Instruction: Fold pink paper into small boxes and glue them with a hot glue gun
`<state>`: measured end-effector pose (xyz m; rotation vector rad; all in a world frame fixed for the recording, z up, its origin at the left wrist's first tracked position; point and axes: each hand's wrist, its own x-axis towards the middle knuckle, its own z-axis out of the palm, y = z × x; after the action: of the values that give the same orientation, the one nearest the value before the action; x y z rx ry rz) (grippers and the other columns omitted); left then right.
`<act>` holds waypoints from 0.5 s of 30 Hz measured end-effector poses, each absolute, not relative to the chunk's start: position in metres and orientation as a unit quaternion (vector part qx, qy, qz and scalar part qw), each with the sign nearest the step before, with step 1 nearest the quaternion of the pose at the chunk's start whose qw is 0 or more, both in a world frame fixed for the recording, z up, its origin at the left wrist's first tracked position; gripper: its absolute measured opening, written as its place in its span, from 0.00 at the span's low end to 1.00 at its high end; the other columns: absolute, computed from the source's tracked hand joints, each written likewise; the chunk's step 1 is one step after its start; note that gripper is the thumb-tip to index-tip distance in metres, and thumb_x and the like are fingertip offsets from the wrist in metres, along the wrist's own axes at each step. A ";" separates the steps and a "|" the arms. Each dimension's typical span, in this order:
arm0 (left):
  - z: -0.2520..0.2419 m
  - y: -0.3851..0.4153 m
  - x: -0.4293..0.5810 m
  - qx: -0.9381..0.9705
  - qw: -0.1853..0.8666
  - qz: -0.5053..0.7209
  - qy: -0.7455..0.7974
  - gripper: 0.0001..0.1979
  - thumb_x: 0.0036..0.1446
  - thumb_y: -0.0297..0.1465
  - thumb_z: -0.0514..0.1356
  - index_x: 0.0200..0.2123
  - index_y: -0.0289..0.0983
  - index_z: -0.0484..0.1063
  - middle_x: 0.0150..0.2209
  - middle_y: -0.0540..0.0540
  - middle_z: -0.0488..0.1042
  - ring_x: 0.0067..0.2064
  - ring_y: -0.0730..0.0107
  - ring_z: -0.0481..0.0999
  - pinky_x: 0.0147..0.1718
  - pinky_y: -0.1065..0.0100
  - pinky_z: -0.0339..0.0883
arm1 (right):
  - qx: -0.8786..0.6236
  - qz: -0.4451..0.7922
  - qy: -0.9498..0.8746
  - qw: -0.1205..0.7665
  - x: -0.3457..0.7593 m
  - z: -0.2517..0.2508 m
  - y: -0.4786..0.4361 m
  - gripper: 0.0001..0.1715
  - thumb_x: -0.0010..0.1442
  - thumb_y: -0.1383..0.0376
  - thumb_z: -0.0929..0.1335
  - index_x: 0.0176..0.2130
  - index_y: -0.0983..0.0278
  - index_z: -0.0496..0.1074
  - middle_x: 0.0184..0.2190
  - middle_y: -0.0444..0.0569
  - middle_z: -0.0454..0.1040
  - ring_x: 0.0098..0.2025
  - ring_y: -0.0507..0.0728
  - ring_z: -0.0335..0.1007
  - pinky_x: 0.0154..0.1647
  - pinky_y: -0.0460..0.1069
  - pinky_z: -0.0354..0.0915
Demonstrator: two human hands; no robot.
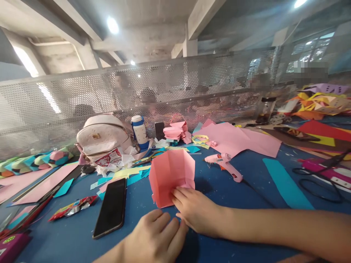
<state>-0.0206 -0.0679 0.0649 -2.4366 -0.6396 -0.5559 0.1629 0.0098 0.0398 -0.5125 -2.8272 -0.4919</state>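
Note:
An open, many-sided pink folded paper shape [171, 164] stands upright on the blue tabletop in front of me. My right hand [196, 208] reaches in from the right, its fingers pressed on the near, lower part of the paper with the thumb below. Curled closed, my left hand [160, 233] sits just in front of the paper's lower edge, close to my right thumb. Whatever its fingertips grip is hidden from me. To the right lies a pink hot glue gun [226, 164], and a black smartphone [111, 208] rests to the left.
A pale backpack [105, 133] and a blue-white bottle [139, 131] stand at the back, before a perforated metal screen [170, 80]. Pink paper sheets [238, 137], a blue paper strip [286, 182] and a red snack wrapper [72, 208] lie around. Several people are beyond the screen.

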 end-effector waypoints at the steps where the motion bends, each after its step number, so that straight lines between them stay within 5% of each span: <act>1: 0.073 -0.066 -0.029 -0.898 0.263 -0.272 -0.224 0.10 0.59 0.28 0.60 0.43 0.39 0.77 0.28 0.48 0.77 0.23 0.71 0.71 0.19 0.68 0.63 | -0.172 -0.171 -0.964 0.105 0.163 0.041 0.010 0.21 0.67 0.59 0.63 0.49 0.73 0.72 0.46 0.59 0.74 0.47 0.65 0.68 0.47 0.57 0.66; 3: 0.082 -0.057 -0.045 -0.782 0.180 -0.520 -0.292 0.09 0.60 0.34 0.62 0.44 0.50 0.75 0.30 0.53 0.76 0.26 0.72 0.70 0.24 0.69 0.65 | -0.171 -0.168 -0.967 0.085 0.162 0.044 0.012 0.21 0.67 0.58 0.62 0.49 0.72 0.72 0.46 0.60 0.74 0.46 0.65 0.69 0.45 0.57 0.66; 5: 0.080 -0.043 -0.054 -0.684 0.144 -0.610 -0.374 0.18 0.67 0.32 0.53 0.58 0.47 0.64 0.45 0.46 0.73 0.39 0.66 0.73 0.36 0.63 0.70 | -0.178 -0.157 -0.969 0.072 0.162 0.047 0.012 0.22 0.66 0.58 0.62 0.48 0.73 0.73 0.46 0.62 0.74 0.46 0.66 0.68 0.44 0.57 0.66; 7: 0.071 -0.028 -0.053 -0.639 0.066 -0.621 -0.449 0.19 0.70 0.33 0.46 0.61 0.42 0.60 0.55 0.39 0.68 0.50 0.60 0.71 0.43 0.58 0.71 | -0.184 -0.152 -0.969 0.069 0.162 0.048 0.010 0.22 0.67 0.59 0.62 0.46 0.73 0.74 0.47 0.63 0.74 0.47 0.66 0.68 0.44 0.58 0.66; 11: 0.048 -0.014 -0.039 -0.549 -0.380 -0.558 -0.493 0.27 0.70 0.44 0.35 0.61 0.39 0.60 0.56 0.39 0.71 0.59 0.56 0.69 0.53 0.55 0.69 | -0.201 -0.159 -0.961 0.099 0.164 0.044 0.004 0.21 0.68 0.61 0.61 0.46 0.73 0.75 0.46 0.62 0.74 0.49 0.66 0.68 0.46 0.56 0.67; 15: 0.036 -0.018 -0.033 -0.581 -0.434 -0.522 -0.450 0.30 0.67 0.46 0.48 0.66 0.38 0.52 0.59 0.38 0.70 0.62 0.53 0.67 0.59 0.53 0.64 | -0.231 -0.184 -0.947 0.129 0.162 0.033 0.002 0.23 0.67 0.59 0.62 0.49 0.74 0.74 0.49 0.64 0.74 0.51 0.67 0.69 0.50 0.58 0.66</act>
<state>-0.0329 -0.0184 0.0360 -2.6035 -2.0172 -2.3377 0.1624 0.0020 0.0330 -0.6718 -2.7529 -0.5341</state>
